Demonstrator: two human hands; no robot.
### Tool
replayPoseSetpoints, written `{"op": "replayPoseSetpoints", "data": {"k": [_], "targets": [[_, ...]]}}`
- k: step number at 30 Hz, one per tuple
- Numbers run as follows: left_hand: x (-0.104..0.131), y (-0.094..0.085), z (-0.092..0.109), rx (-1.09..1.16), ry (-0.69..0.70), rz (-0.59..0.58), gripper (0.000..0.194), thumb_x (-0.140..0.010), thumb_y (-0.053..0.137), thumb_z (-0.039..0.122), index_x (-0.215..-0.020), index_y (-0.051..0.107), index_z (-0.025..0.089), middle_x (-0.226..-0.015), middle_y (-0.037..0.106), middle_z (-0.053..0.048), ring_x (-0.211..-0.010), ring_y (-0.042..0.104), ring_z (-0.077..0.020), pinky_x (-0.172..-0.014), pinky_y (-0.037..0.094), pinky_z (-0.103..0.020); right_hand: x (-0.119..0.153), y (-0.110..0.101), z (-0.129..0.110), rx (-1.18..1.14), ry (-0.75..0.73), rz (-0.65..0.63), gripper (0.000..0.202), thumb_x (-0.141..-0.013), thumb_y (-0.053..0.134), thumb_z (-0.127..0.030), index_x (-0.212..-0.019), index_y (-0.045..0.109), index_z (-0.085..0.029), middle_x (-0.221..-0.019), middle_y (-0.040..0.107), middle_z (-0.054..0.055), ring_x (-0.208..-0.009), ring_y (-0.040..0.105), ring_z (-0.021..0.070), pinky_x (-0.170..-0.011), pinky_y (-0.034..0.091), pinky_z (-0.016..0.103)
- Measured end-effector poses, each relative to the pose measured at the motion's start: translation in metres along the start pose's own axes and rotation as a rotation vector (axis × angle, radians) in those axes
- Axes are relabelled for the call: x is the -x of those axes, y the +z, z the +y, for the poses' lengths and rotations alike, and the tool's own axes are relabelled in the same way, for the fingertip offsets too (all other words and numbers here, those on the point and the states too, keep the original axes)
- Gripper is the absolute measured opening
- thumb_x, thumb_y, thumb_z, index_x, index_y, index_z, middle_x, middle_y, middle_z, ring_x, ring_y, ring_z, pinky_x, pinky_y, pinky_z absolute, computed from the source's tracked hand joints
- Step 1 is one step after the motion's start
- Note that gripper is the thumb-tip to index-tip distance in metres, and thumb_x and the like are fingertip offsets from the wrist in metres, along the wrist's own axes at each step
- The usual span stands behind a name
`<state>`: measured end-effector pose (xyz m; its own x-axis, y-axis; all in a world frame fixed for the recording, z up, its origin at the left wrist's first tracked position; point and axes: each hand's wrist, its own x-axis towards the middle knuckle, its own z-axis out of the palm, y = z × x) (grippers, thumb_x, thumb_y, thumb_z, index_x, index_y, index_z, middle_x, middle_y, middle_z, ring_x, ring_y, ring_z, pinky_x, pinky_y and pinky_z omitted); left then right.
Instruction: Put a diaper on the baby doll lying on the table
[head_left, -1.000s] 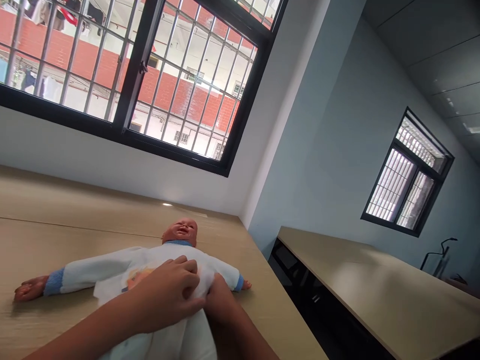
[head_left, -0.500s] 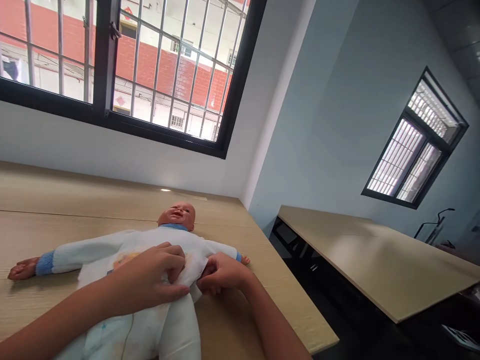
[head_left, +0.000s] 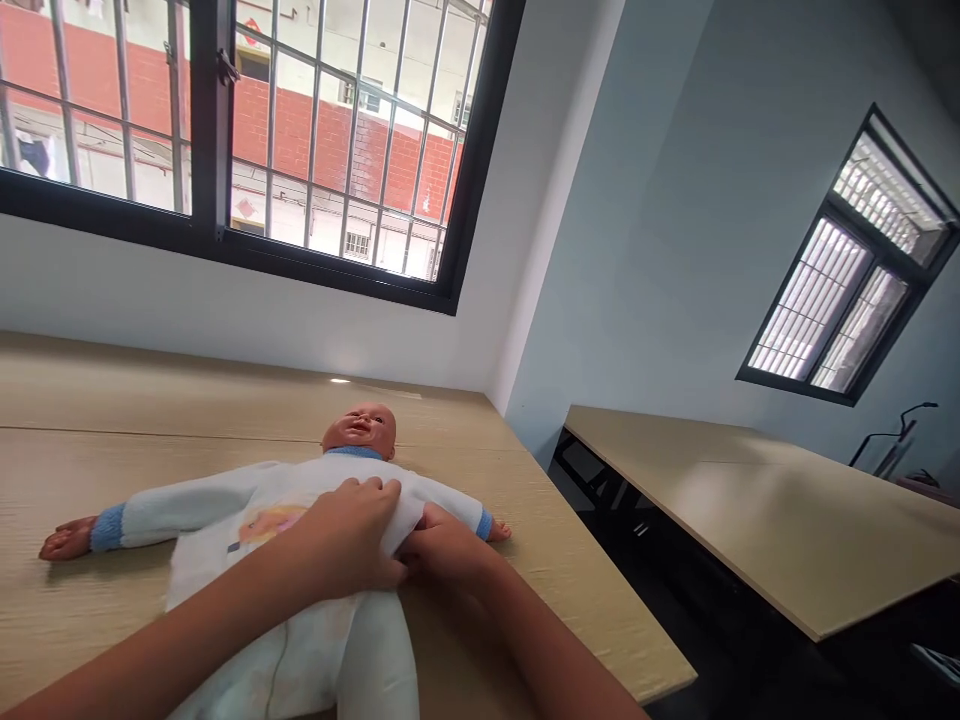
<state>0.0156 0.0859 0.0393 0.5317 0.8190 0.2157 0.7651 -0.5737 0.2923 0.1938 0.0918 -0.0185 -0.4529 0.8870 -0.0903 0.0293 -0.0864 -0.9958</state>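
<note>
A baby doll [head_left: 361,428] lies on its back, dressed in a white suit with blue collar and cuffs. A white diaper [head_left: 281,655] with a thin line down its front covers the doll's lower body. My left hand [head_left: 356,535] lies across the doll's waist, its fingers curled over the diaper's upper side edge. Close beside it, my right hand [head_left: 448,545] is closed at the same side of the waist, its fingertips tucked out of sight under the white material. The doll's lower legs are out of frame.
The doll rests on a pale wooden table [head_left: 585,610] set against the wall under a barred window [head_left: 337,150]. A second wooden table [head_left: 720,490] stands to the right across a dark gap. A thin black stand [head_left: 892,440] is behind it.
My left hand has shifted right and slightly up, nearer the right hand. The right fingers have gone further under the diaper's side. The view has shifted slightly.
</note>
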Motion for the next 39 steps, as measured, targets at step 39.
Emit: {"op": "replayPoseSetpoints", "data": {"k": [39], "targets": [[0.027, -0.023, -0.019, 0.211, 0.366, -0.201, 0.033, -0.1, 0.042, 0.035, -0.103, 0.075, 0.032, -0.129, 0.068, 0.005, -0.117, 0.061, -0.0212, -0.102, 0.043, -0.029, 0.02, -0.043, -0.022, 0.172, 0.159, 0.121, 0.031, -0.062, 0.081, -0.031, -0.084, 0.072, -0.012, -0.063, 0.067, 0.001, -0.058, 0.058, 0.0104, -0.057, 0.043, 0.023]]}}
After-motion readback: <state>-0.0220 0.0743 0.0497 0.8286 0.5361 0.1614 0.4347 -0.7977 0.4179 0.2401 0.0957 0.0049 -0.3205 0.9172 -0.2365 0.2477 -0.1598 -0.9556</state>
